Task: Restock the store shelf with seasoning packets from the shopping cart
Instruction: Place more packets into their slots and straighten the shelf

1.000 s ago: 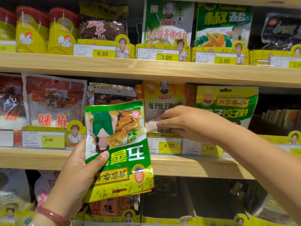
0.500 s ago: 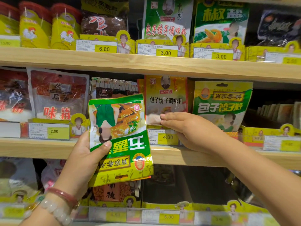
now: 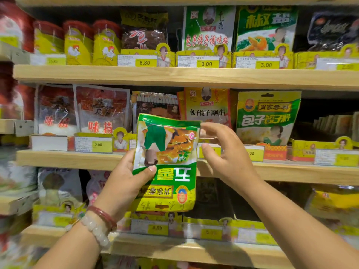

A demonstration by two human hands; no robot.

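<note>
Up in front of the middle shelf [image 3: 174,172]: green seasoning packet [image 3: 167,162], upside down, gripped in the left hand [image 3: 124,183], thumb across the front. Right hand [image 3: 223,152] at the packet's top right corner, fingers [image 3: 210,126] loosely curled beside the edge, maybe touching; hard to tell if pinching. Looks like the turning step, before going on the shelf. Next: flip it right way up, then find a gap. Behind: orange dumpling spice packet [image 3: 206,109] and green dumpling packet [image 3: 268,117] standing close together, yellow price tags [image 3: 102,144] along the front. Little room; easy to knock one over.
</note>
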